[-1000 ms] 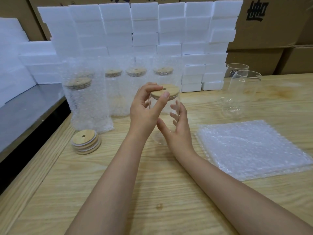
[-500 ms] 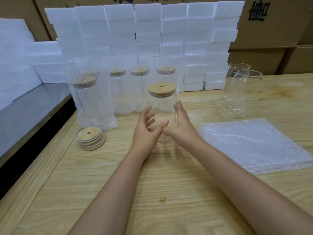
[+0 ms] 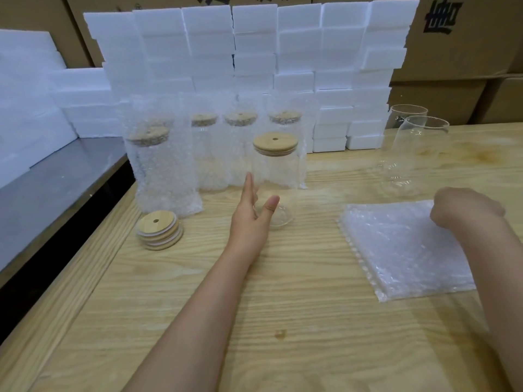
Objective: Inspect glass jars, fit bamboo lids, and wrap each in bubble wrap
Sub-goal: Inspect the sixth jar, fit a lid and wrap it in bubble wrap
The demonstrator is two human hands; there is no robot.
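**Moved: right hand (image 3: 467, 210), now at the bubble wrap (image 3: 396, 250)**

The right hand is lying on the bubble wrap, its grip hidden. The left hand (image 3: 252, 219), fingers straight, is touching the empty, bamboo-lidded jar (image 3: 276, 176), which is standing upright on the table (image 3: 283, 306).

The clear glass jar (image 3: 276, 188) is standing upright on the counter (image 3: 283, 292), bamboo lid (image 3: 275, 144) fitted; bubble wrap sheets (image 3: 396, 250) are lying flat nearby.

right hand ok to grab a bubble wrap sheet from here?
Probably yes. The right hand sits over the far edge of the bubble wrap stack, nothing lies on top, and the open jars stand behind it.
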